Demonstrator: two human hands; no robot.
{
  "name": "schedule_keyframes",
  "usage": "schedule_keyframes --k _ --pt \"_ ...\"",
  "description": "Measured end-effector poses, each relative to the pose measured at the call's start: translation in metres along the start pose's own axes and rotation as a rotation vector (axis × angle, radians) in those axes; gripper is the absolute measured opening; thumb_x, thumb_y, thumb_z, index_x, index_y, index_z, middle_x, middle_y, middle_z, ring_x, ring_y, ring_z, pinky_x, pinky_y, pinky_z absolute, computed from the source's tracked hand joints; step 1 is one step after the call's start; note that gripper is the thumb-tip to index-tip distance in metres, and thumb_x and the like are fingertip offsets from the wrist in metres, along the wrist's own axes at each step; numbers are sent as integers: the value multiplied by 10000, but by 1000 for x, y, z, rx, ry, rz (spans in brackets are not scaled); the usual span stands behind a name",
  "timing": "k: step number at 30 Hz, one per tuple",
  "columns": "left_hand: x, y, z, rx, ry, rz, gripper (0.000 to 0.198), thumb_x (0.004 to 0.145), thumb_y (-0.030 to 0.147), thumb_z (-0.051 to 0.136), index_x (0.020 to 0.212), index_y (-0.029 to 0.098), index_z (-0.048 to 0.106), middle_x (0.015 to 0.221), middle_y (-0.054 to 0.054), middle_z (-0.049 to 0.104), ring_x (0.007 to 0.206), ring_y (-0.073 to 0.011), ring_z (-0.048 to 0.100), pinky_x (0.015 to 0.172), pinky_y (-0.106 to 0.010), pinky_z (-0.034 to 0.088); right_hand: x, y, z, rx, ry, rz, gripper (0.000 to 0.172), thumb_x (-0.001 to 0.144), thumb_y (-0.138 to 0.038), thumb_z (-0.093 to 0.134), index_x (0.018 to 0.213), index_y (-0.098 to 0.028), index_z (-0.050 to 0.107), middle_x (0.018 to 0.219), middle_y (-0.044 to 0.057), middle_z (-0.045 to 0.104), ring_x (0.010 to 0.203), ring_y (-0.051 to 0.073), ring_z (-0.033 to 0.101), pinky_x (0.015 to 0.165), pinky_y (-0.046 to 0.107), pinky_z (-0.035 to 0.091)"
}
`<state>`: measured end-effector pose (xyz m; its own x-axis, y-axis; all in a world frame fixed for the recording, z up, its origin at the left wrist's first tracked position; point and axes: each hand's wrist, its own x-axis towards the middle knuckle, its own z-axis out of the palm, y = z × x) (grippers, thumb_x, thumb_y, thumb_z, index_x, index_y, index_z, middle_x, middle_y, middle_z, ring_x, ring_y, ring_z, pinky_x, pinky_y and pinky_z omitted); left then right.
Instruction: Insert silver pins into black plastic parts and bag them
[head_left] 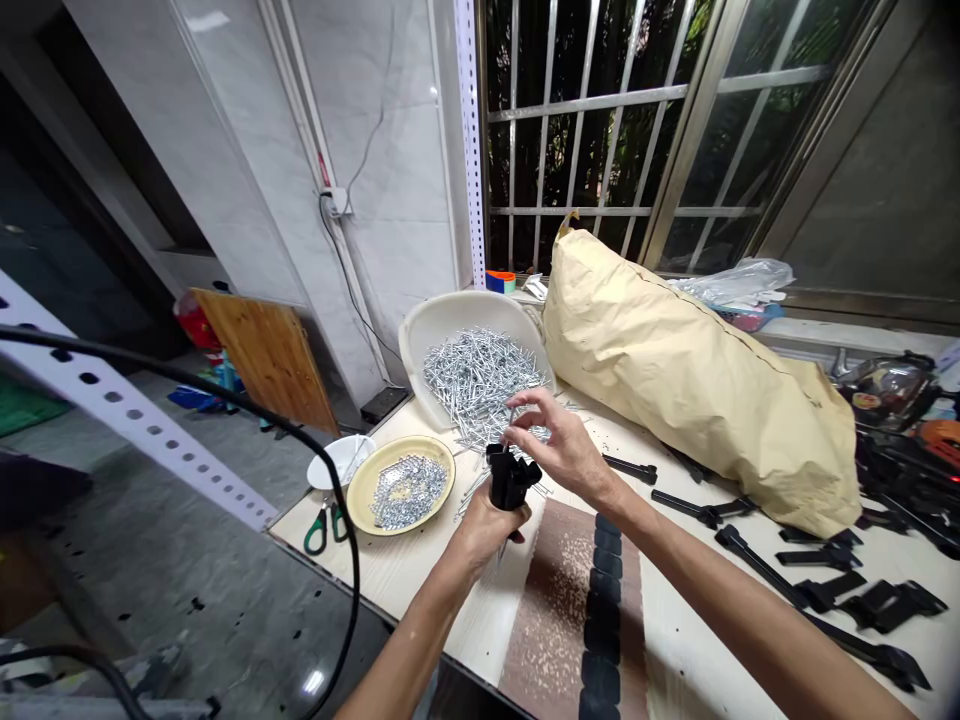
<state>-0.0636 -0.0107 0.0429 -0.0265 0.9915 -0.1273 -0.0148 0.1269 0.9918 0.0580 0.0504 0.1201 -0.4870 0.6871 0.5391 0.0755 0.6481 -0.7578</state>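
Note:
My left hand (484,528) is closed round a black plastic part (510,477), holding it upright above the table edge. My right hand (551,440) hovers just over the top of that part, fingers curled in a pinch; a thin silver pin seems to sit between the fingertips, too small to be sure. Directly behind the hands a tilted white basin (450,325) spills a heap of silver pins (480,375) onto the table.
A yellow dish (367,485) of small metal pieces, a white bowl (334,462) and green-handled scissors (324,525) lie left. A big tan paper sack (697,380) lies behind. Several long black plastic parts (817,585) cover the right side. A black cable (330,480) crosses the foreground.

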Motion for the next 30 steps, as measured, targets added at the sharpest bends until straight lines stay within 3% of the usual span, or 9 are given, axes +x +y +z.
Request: schedule_keyframes --k 5,9,12,14,17,19,22,26,30 --pt "4 5 0 19 98 69 221 598 146 619 806 150 545 672 18 509 578 -108 476 451 -225 474 -6 3 -7 -74 62 -75 166 854 -277 556 1009 -234 596 946 13 633 886 148 600 832 313 447" --pt "8 3 0 49 259 170 251 626 198 636 864 159 567 677 14 546 575 -117 497 482 -229 459 -27 15 0 27 215 116 418 860 -401 540 1243 -240 496 1176 72 559 1077 203 527 913 368 422" --pt "13 2 8 53 392 309 229 667 238 631 881 175 583 730 -1 602 656 -139 545 593 -244 465 -46 23 21 179 90 253 586 810 -447 597 1325 -236 416 1295 77 492 1201 236 439 996 395 360" --pt "15 2 15 6 417 350 229 684 267 635 889 175 593 794 -23 635 740 -163 573 663 -257 466 -52 29 34 317 30 293 565 808 -472 589 1302 -242 441 1294 58 500 1202 229 436 1015 383 338" --pt "18 0 20 -145 229 200 323 661 314 687 927 151 603 822 -54 652 722 -173 593 632 -266 472 -55 41 42 501 72 404 511 784 -522 591 1203 -239 516 1226 41 549 1135 212 478 980 355 354" --pt "18 -2 19 -237 53 50 387 623 335 732 923 128 603 806 -68 649 657 -163 589 553 -258 468 -56 51 39 599 62 609 500 757 -571 590 1104 -212 568 1102 48 607 1048 215 517 911 359 387" --pt "19 -3 15 -253 -57 -39 424 582 330 774 899 110 598 792 -73 640 633 -155 585 510 -250 474 -60 60 34 739 22 859 482 753 -613 556 950 -176 605 897 53 643 895 211 555 761 339 424" --pt "27 -1 18 -150 -98 -66 484 604 346 766 1007 138 598 859 -84 646 703 -171 605 533 -264 512 -63 59 28 820 147 669 408 721 -508 638 964 -185 587 889 37 640 865 193 565 750 306 433" --pt "39 2 29 -26 -116 -44 505 635 373 735 1066 150 594 909 -108 650 771 -205 617 523 -261 518 -58 62 24 688 230 496 489 696 -398 697 1108 -213 513 995 25 621 939 190 563 839 321 439"
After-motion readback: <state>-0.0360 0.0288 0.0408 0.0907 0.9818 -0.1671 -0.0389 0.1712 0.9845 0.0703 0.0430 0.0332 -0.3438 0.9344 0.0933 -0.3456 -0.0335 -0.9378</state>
